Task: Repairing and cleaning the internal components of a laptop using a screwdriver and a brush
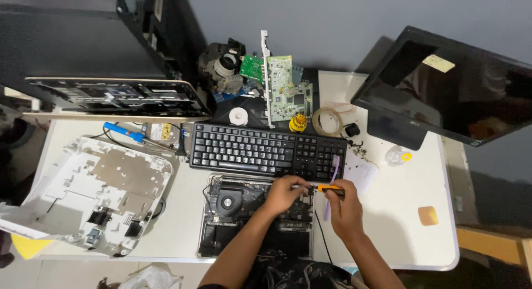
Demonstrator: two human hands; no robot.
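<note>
Illumination is even and moderately bright on the white table [410, 233]. Upper left of the frame is dim. The monitor [460, 84] at upper right shows faint reflections. Edges bow with wide-angle distortion. Focus is sharp at centre; fine detail is soft.

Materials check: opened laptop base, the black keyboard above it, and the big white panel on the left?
Opened laptop base: silvery matte rim, likely aluminium. Black keyboard: matte moulded keys, looks plastic. White panel: white plastic shell with a dull grey plate on it, probably sheet metal.
</note>
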